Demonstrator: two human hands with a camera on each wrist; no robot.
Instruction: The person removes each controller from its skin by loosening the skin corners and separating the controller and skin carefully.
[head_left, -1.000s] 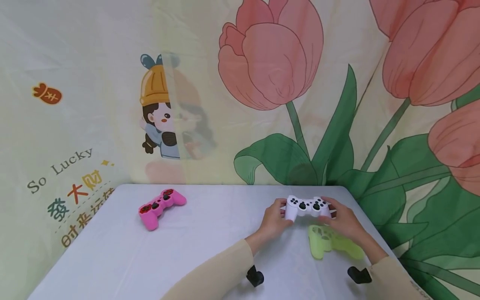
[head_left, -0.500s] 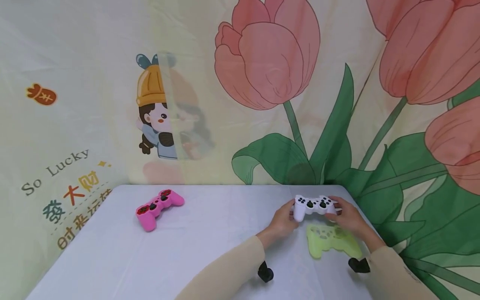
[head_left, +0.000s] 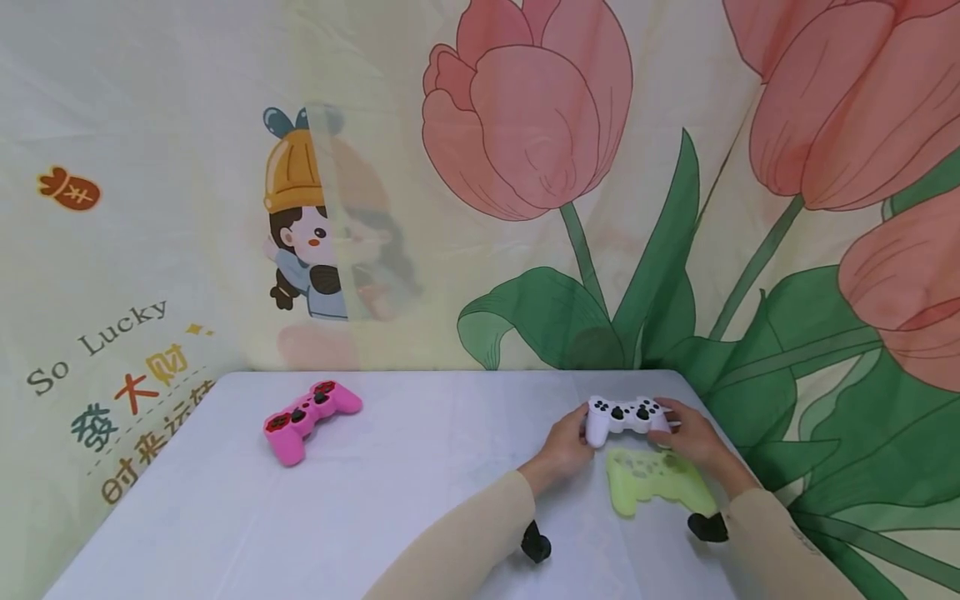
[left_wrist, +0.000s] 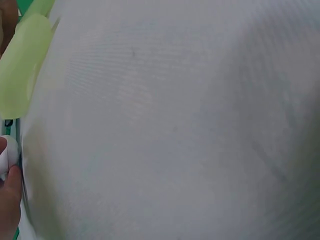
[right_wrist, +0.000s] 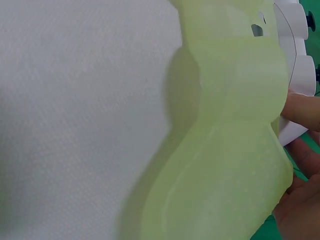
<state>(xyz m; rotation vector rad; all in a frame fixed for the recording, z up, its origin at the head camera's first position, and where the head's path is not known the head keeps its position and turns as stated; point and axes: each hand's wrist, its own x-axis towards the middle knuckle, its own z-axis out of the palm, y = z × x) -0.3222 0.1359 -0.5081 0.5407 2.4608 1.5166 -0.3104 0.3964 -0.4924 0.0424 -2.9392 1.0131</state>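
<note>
Both hands grip a white game controller at the table's far right, its buttons and two black sticks facing up. My left hand holds its left end, and my right hand pinches the right end with the thumb on top. Just in front of the controller lies a translucent yellow-green silicone controller sleeve, with openings in its upper part. In the right wrist view, the sleeve stands before the white controller and partly hides it. Only a bit of the left hand shows in the left wrist view.
A pink game controller with black sticks lies at the far left of the white-covered table. Behind the table hangs a cloth printed with tulips. Black wrist-worn pieces sit beneath both sleeves.
The hands have carried the white controller a little to the right, then slightly lower, behind the sleeve. The head view has turned slightly right. The sleeve and pink controller stay put on the table.
</note>
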